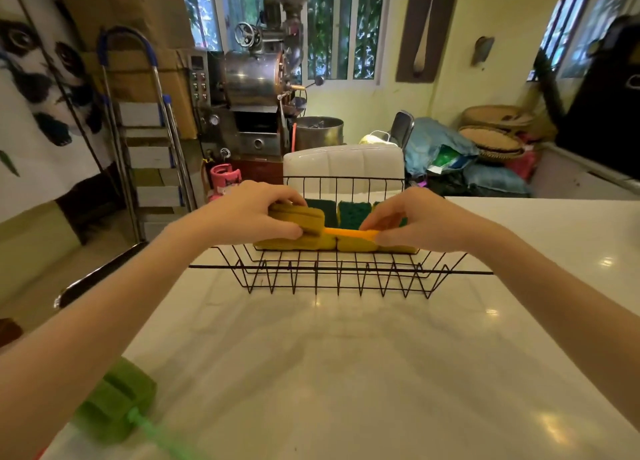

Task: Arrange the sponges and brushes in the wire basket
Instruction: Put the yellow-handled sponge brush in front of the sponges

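Black wire basket [341, 272], yellow sponges [294, 243], dark green pads [353, 211], white table [346, 373].

A small coffee workshop — steel drum roaster [254, 78], stuffed sacks [436, 144], stepladder [149, 130].

A black wire basket [339, 272] stands upright on the white tabletop [346, 355], its front wall a row of V-shaped wires. Inside, along the back, green scouring sponges [353, 211] stand on edge side by side. In front of them yellow sponges [346, 244] lie in a row across the basket floor, touching end to end. A yellow sponge brush head [301, 218], ribbed and blocky, is lifted above the left of the row, its orange handle [349, 232] running to the right over the sponges. A green sponge brush [117, 400] lies on the tabletop's near left corner, well apart from the basket, its pale green handle pointing toward the viewer.
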### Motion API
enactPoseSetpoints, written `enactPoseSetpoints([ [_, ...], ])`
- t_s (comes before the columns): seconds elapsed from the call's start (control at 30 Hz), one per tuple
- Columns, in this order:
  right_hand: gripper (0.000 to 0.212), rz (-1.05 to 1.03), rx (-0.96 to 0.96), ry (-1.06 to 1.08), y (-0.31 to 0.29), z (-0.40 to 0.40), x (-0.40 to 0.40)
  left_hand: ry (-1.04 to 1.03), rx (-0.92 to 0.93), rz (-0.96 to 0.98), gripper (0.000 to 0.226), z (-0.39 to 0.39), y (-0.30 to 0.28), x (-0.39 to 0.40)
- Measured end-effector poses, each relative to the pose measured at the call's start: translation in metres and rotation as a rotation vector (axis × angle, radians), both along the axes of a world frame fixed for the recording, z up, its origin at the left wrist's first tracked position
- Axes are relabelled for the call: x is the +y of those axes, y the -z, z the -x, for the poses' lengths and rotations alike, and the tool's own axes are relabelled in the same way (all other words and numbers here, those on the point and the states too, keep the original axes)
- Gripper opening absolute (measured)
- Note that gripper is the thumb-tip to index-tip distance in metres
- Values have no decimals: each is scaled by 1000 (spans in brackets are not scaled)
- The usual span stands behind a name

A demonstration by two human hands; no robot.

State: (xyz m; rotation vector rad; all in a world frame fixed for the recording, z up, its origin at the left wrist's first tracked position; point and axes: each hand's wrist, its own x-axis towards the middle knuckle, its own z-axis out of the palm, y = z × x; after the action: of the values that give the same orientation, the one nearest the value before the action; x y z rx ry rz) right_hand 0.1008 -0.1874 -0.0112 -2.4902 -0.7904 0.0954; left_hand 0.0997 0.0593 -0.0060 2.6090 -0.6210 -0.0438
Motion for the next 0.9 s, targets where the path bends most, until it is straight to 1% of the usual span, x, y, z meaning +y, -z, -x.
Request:
enactPoseSetpoints([
  [0.1, 27, 27, -11, 26, 13, -18, 1, -24, -1, -65, 43, -20, 11, -1],
  [0.17, 22, 36, -15, 26, 21, -27, 3, -36, 0, -109, 44, -31, 20, 1],
  [0.23, 15, 91, -41, 14, 29, -36, 7, -46, 19, -139, 45, -39, 28, 4],
  [0.33, 15, 189, -36, 20, 40, -47, 15, -65, 62, -200, 42, -48, 39, 7],
  [0.47, 21, 274, -13, -5, 47, -54, 24, -62, 27, -325, 39, -54, 48, 6],
  [0.63, 23, 304, 83, -50, 50, -53, 31, -65, -20, -417, 39, -55, 52, 7],
  [0.8, 26, 296, 122, -52, 52, -53, 33, -84, -69, -459, 38, -57, 51, 8],
  [0.9, 27, 334, 139, -79, 51, -53, 35, -85, -83, -465, 38, -57, 54, 9],
])
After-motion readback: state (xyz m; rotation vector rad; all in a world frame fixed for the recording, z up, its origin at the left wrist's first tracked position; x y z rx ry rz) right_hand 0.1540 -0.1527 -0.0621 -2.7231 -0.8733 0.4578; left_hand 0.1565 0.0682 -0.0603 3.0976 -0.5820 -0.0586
